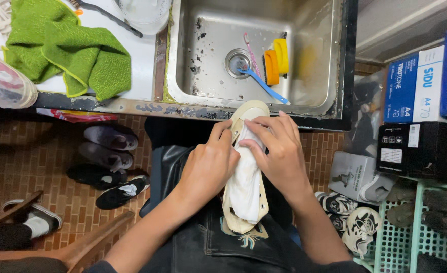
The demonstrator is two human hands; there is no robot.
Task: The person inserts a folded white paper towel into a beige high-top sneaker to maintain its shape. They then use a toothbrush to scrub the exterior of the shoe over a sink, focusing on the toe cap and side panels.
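A white canvas shoe (245,188) with a cream rubber sole lies lengthwise over my lap, toe toward the sink. My left hand (209,164) grips its left side near the toe, fingers curled on the rim. My right hand (278,151) presses on the upper from the right, fingertips on the white cloth near the toe cap (251,108). Both hands hold the shoe in front of the steel sink (198,60).
In the sink lie a blue toothbrush (264,85), a pink toothbrush (251,53) and orange-yellow brushes (275,63). A green towel (66,48) sits on the counter. Dark shoes (109,167) stand on the brick floor at left; boxes (420,101), sneakers (347,217) and a green crate (410,237) at right.
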